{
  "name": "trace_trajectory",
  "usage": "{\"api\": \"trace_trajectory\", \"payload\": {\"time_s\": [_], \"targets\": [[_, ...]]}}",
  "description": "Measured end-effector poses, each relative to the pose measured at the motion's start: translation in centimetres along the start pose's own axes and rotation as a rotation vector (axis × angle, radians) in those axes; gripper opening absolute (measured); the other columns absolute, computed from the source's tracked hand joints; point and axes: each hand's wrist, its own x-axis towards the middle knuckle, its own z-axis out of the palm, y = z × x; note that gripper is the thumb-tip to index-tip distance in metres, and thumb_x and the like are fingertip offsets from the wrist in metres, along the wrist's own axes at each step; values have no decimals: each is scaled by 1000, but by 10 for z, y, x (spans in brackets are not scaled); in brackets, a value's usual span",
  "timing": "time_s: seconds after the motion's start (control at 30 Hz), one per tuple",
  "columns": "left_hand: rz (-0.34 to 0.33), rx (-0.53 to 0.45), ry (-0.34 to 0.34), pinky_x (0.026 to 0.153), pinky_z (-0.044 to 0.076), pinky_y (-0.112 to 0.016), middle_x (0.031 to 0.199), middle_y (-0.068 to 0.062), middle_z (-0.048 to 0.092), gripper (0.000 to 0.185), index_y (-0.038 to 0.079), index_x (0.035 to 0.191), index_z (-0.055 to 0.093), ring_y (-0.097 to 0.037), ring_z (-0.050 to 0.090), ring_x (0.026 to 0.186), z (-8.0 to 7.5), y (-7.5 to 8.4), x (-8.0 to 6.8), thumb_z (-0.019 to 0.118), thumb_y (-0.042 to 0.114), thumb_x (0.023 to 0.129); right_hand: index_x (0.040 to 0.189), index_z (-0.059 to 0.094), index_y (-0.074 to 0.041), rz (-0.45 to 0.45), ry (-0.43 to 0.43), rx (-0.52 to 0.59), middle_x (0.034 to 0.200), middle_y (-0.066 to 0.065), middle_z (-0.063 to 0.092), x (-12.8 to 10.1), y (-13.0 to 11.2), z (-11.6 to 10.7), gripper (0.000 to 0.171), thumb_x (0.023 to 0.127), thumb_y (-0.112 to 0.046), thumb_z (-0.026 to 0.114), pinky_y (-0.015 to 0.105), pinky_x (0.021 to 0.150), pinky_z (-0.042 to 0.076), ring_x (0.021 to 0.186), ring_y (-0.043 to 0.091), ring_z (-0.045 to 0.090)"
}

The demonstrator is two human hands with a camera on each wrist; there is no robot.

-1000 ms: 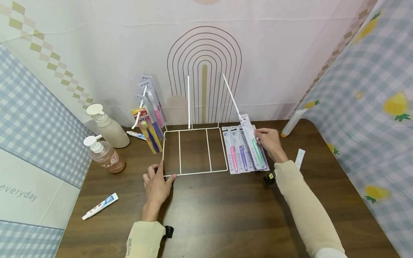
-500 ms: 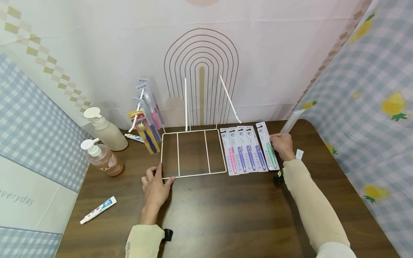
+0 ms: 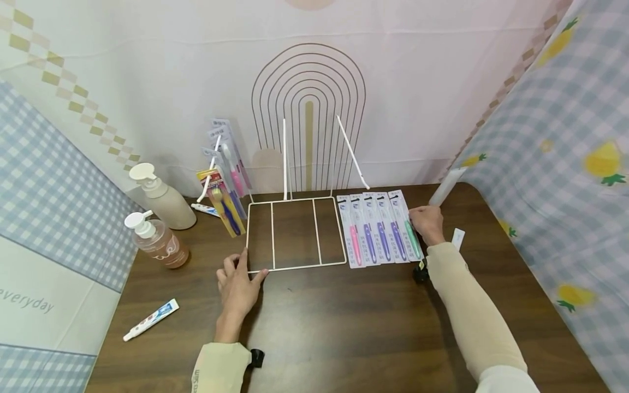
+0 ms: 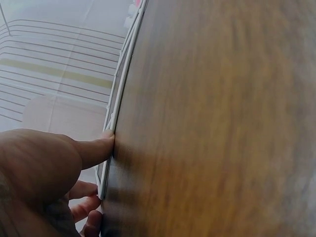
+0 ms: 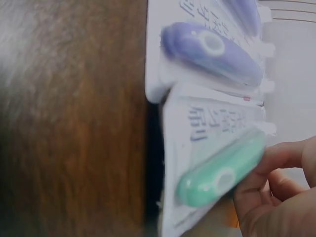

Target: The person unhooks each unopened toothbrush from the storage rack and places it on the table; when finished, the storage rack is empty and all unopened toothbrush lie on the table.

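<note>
At the right end of a row on the table lies a packaged toothbrush with a green handle [image 3: 413, 240]. My right hand [image 3: 426, 225] pinches its right edge between thumb and finger; the right wrist view shows the green handle close beside the fingertips. To its left, side by side, lie several packs with purple handles [image 3: 384, 243] and one with a pink handle [image 3: 355, 245]. My left hand [image 3: 238, 289] presses the front left corner of a white wire rack [image 3: 297, 268], thumb [image 4: 98, 150] on the front bar and index finger along the left side.
Packaged toothbrushes [image 3: 231, 210] hang on the rack's left hook. Two pump bottles [image 3: 172, 204] stand at the left, near toothpaste tubes [image 3: 151, 319]. A white tube [image 3: 446, 186] stands at the back right; a small white item [image 3: 458, 238] lies behind the right forearm.
The green-handled toothbrush pack has come off the tip of the right rod, down to the table right of the row, then slid left against it. The left hand has stayed on the rack.
</note>
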Motion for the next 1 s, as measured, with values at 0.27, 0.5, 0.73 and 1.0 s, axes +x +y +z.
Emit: {"api": "trace_trajectory", "payload": {"time_s": [0.27, 0.5, 0.73, 1.0], "targets": [[0, -12, 21, 116, 33, -70, 165, -28, 37, 82, 1, 176, 39, -54, 32, 137, -1, 3, -2, 79, 26, 108, 114, 87, 8, -21, 2, 4, 87, 12, 78, 14, 12, 7, 33, 102, -14, 65, 31, 59, 52, 69, 18, 65], [-20, 8, -8, 119, 32, -69, 168, -27, 35, 83, 3, 178, 35, -53, 31, 140, -3, 4, -3, 76, 29, 111, 124, 84, 8, -26, 8, -19, 114, 24, 81, -4, 2, 5, 34, 108, -14, 64, 28, 66, 52, 85, 23, 67], [-2, -6, 2, 117, 32, -69, 166, -28, 36, 84, 2, 178, 36, -55, 32, 138, -2, 2, -2, 77, 29, 110, 111, 89, 0, -125, 20, -27, 101, 20, 84, 13, 20, 9, 27, 104, -16, 69, 35, 68, 55, 80, 25, 68], [10, -6, -8, 117, 33, -70, 168, -28, 34, 85, 2, 178, 34, -54, 32, 136, 0, -2, 0, 76, 32, 110, 116, 88, 1, -168, 77, -49, 107, 23, 86, 1, 14, 11, 28, 107, -17, 69, 35, 69, 55, 81, 27, 72]]}}
